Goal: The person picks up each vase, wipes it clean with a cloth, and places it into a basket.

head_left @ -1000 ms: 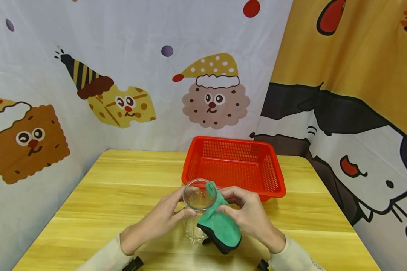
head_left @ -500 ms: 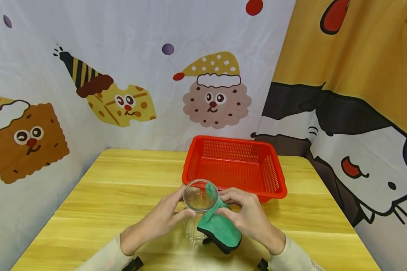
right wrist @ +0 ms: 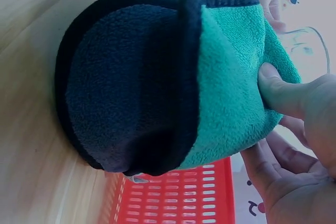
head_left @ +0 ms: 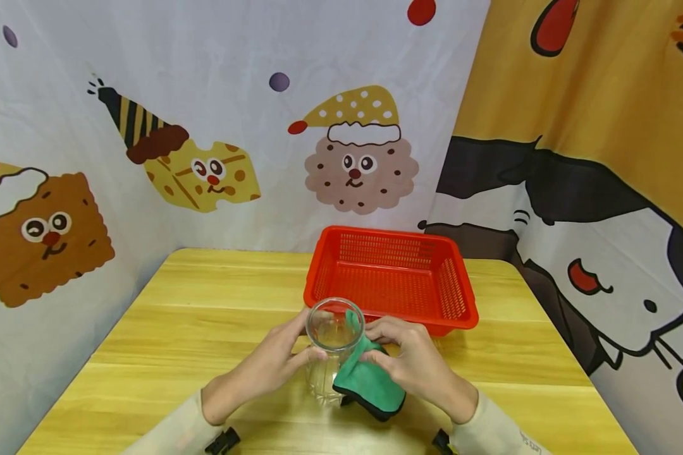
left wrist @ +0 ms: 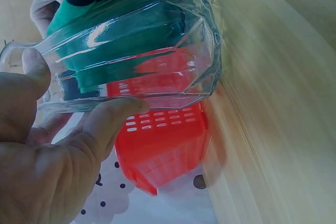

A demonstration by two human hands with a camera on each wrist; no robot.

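Observation:
A clear faceted glass jar (head_left: 323, 379) stands upright on the table, its round mouth tilted into the head view. My left hand (head_left: 264, 366) grips it from the left near the top, thumb in front and fingers behind. A green cloth with black edging (head_left: 372, 382) hangs along the jar's right side. My right hand (head_left: 415, 360) pinches its upper part between thumb and fingers, close to the rim. In the right wrist view the cloth (right wrist: 231, 72) is folded over, with a dark grey side showing. Through the glass (left wrist: 142, 45), the left wrist view shows green cloth behind it.
A red perforated plastic basket (head_left: 387, 284) sits just behind the jar and hands. The wooden table (head_left: 205, 303) reaches back to a printed curtain (head_left: 233, 76) with cartoon figures, which also closes off both sides.
Both hands keep their grip with barely any motion. The cloth's hanging end has risen slightly and shifted a little against the jar. The head view has drifted slightly.

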